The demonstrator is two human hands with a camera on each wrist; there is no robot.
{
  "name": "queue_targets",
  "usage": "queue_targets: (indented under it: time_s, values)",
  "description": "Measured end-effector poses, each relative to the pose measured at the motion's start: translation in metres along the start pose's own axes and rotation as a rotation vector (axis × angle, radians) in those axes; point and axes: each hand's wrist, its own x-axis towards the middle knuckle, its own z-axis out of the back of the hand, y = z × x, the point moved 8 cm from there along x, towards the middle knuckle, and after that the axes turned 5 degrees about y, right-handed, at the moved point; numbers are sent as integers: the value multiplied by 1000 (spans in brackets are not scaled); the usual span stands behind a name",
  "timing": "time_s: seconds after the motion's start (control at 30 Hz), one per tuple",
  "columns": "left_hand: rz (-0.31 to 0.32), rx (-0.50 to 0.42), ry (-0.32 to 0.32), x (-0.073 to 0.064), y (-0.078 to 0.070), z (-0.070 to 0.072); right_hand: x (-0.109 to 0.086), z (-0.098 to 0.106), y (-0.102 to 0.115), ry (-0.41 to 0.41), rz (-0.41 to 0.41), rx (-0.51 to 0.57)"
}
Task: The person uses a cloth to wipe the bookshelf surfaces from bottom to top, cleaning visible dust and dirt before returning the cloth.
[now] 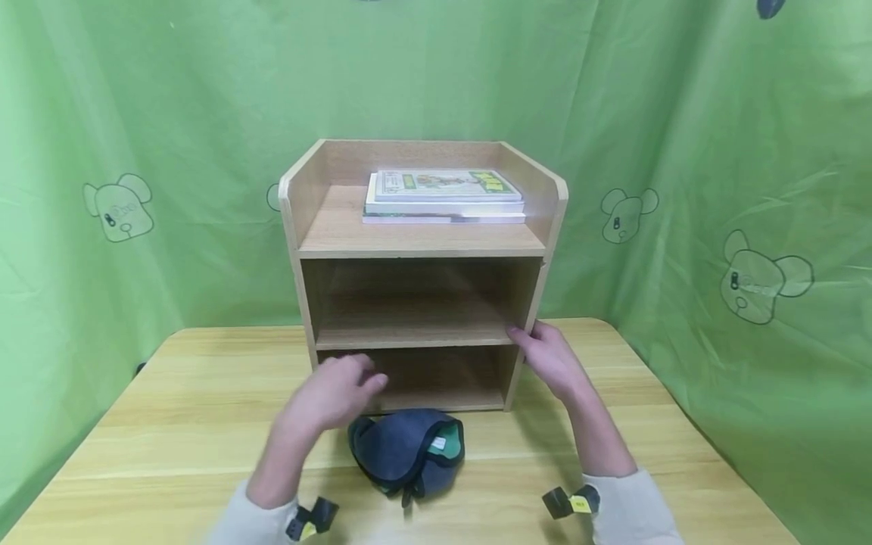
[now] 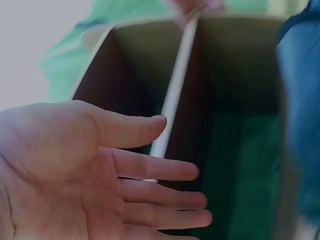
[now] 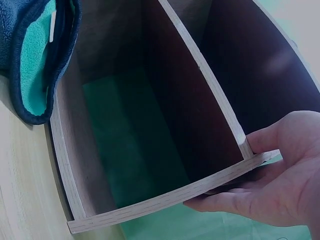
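A small light-wood shelf unit [image 1: 421, 241] stands upright on the table. My right hand [image 1: 553, 362] grips its right side panel, with the thumb on the inner side by the middle board and the fingers along the outside, as the right wrist view shows. My left hand [image 1: 335, 393] hovers before the lower left part of the unit, holding nothing; its fingers [image 2: 165, 195] are extended in the left wrist view. Just in front of the unit lies a crumpled dark blue fabric item [image 1: 398, 448] with green lining and dark trim, below and right of the left hand.
A few thin books [image 1: 446, 198] lie stacked on the top board. The two compartments beneath are open at the front. Green curtains [image 1: 436, 68] with bear-like drawings hang behind and on both sides of the wooden table [image 1: 170, 446].
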Motion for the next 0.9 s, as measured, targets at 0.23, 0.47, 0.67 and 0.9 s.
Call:
queue_targets:
  time_s: [0.23,0.47,0.67,0.9]
  values:
    - [0,39,193,7,-32,-67,-1,-1,1,-5,5,21]
    - [93,185,310,7,-36,-112,-1,0,0,-2,4,13]
    - [120,222,291,11,-34,-124,-1,0,0,-13,-4,-8]
    - [95,237,264,18,-32,-124,-2,0,0,-16,0,-1]
